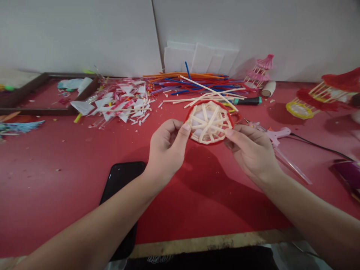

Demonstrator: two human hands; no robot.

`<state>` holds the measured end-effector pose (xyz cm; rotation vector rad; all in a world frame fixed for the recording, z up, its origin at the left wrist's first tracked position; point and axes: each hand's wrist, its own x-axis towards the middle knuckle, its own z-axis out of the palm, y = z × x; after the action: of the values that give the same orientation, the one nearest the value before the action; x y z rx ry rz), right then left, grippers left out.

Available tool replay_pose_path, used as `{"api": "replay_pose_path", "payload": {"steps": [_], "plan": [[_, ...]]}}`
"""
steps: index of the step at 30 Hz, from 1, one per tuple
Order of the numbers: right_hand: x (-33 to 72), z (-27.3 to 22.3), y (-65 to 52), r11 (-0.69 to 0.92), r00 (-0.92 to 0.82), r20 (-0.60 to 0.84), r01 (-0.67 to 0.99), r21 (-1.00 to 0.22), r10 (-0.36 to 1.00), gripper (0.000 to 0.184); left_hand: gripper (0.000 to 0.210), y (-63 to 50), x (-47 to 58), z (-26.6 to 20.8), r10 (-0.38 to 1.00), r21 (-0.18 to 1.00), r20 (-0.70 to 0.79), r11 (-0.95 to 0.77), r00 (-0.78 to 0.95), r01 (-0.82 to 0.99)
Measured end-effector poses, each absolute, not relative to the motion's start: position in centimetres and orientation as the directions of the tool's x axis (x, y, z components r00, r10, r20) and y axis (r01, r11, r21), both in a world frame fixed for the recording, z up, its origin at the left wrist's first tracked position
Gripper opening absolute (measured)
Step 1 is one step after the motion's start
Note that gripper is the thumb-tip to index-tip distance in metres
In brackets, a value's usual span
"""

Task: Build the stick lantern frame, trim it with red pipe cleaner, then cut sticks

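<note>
We've got the round stick frame (208, 122) held up over the red tabletop (194, 210), a stretch of it running below to the near edge. Our left hand (167, 150) pinches one side of the rim, thumb against fingers; our right hand (254, 150) pinches the other! Pale sticks cross at its middle like spokes, ringed by red trim. Close beyond, loose sticks (213, 92) crowd the far side; the glue gun (278, 135) lies just past our right hand, the phone (122, 178) partly behind our left forearm (109, 213), paper scraps (123, 101) heaped farther left.
</note>
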<state>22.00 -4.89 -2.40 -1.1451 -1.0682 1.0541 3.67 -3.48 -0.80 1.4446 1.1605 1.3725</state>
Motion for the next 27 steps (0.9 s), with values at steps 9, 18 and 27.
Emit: {"api": "replay_pose_path", "payload": {"steps": [9,18,27], "plan": [[22.0,-2.3,-5.0,0.096,0.161,0.077,-0.112,-0.989,0.984,0.02,0.021,-3.4,3.5,-0.9,0.972,0.971,0.234,-0.233,-0.013,0.059],[22.5,-2.9,-4.8,0.11,0.13,0.096,-0.102,-0.989,0.987,0.022,0.021,-3.1,3.5,-1.0,0.977,0.977,0.211,-0.211,0.015,0.017],[22.8,-3.7,-4.8,0.032,0.116,0.023,-0.082,-0.996,0.993,0.023,0.023,-2.9,3.2,-2.0,0.993,0.995,0.091,-0.088,0.071,-0.051]]}}
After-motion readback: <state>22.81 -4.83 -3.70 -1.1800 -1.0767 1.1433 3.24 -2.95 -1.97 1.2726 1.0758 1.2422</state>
